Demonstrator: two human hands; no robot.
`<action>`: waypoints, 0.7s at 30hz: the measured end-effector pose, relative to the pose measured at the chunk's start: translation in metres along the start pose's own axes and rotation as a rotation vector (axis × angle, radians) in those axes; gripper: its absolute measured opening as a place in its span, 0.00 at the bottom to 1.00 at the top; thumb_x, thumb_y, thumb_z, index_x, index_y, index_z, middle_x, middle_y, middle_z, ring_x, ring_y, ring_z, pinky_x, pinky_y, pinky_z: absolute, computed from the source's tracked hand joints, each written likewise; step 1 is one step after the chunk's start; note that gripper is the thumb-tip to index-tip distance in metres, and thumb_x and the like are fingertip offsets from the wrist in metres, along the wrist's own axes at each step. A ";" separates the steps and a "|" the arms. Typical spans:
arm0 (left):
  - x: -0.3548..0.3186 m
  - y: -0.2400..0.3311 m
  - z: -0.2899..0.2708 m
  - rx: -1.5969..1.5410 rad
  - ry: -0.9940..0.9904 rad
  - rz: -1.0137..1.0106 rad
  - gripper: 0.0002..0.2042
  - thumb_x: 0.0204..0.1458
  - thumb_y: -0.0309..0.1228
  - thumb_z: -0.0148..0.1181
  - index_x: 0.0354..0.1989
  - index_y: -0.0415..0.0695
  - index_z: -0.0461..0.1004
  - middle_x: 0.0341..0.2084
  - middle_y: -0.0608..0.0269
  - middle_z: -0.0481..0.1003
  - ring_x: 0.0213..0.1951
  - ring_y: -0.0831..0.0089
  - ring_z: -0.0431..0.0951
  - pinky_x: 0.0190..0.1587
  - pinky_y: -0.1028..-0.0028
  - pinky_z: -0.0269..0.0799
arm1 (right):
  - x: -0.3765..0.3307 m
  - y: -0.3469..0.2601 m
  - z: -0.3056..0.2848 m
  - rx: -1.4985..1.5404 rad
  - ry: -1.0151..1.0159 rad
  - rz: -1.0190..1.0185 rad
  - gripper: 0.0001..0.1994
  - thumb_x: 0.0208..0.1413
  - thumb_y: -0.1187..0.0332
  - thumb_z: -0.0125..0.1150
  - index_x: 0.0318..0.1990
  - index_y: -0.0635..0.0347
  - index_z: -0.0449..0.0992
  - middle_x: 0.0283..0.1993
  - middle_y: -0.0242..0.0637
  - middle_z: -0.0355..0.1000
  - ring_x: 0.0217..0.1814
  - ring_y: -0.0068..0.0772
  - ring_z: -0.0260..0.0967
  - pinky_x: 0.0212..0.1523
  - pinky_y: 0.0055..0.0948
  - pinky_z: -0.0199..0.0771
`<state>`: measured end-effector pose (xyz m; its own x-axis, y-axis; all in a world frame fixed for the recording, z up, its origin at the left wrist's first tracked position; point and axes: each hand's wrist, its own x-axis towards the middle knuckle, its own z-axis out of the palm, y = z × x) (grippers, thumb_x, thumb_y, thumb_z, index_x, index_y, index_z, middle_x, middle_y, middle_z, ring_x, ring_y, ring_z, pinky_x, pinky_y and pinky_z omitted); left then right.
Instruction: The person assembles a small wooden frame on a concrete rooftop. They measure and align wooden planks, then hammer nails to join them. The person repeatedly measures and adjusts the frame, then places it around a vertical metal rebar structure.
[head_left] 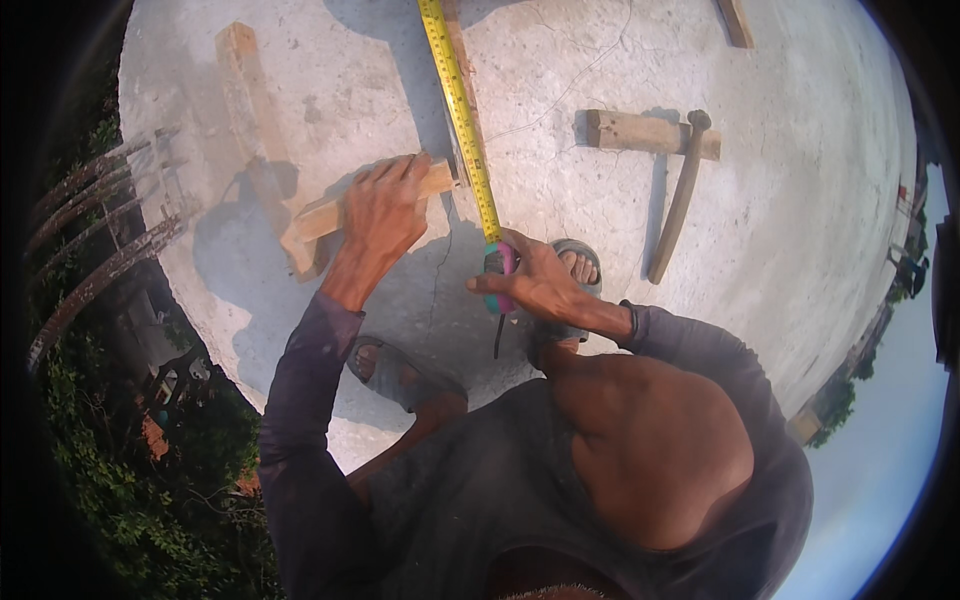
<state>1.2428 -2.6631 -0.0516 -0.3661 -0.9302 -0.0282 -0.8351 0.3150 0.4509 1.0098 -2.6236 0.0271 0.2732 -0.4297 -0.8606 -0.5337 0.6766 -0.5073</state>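
Down on the concrete slab (780, 200), and the left hand (383, 212) presses flat on a short piece of pale wood (330, 215), fingers spread a little and curled over its far edge. The wood is a rough-sawn batten, light tan, lying at a slant near the slab's left edge, with one end close to the tape. The right hand (535, 283) has its fingers clamped around a tape measure case (500, 275), pink with a teal patch, and a dark strap dangles below it. The yellow tape blade (461, 110) runs out of the case, straight up across the middle of the slab to its far edge, passing just beside the end of the wood; whether it touches the wood is hard to tell from here. A sandalled foot (578, 265) sits right behind the right hand. Further right on the slab, well apart from the hands, a hammer with a long wooden handle (680, 200) leans across a short wooden block (650, 133). Another long timber (250, 90) lies near the far left corner
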 end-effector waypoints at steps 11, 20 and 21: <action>-0.001 0.005 -0.006 0.012 -0.017 -0.016 0.22 0.46 0.23 0.63 0.54 0.43 0.76 0.46 0.57 0.82 0.50 0.58 0.81 0.50 0.58 0.76 | 0.001 0.007 0.000 0.006 0.005 -0.015 0.28 0.50 0.54 0.76 0.52 0.63 0.76 0.31 0.37 0.74 0.30 0.31 0.75 0.31 0.33 0.77; -0.002 0.008 -0.007 0.017 0.028 -0.045 0.20 0.46 0.25 0.65 0.51 0.44 0.78 0.45 0.56 0.82 0.49 0.54 0.80 0.51 0.56 0.74 | 0.004 0.011 0.001 0.033 0.007 -0.047 0.27 0.51 0.55 0.76 0.50 0.65 0.76 0.30 0.37 0.74 0.29 0.30 0.74 0.29 0.33 0.76; -0.002 0.009 -0.006 0.025 0.028 -0.047 0.20 0.46 0.25 0.64 0.51 0.44 0.78 0.45 0.57 0.82 0.49 0.54 0.80 0.51 0.56 0.74 | 0.003 0.011 0.000 0.025 0.008 -0.048 0.27 0.51 0.55 0.76 0.50 0.65 0.76 0.30 0.37 0.74 0.29 0.30 0.74 0.28 0.34 0.76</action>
<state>1.2392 -2.6596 -0.0419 -0.3147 -0.9489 -0.0240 -0.8615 0.2750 0.4269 1.0050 -2.6173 0.0185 0.2917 -0.4662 -0.8352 -0.4999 0.6701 -0.5487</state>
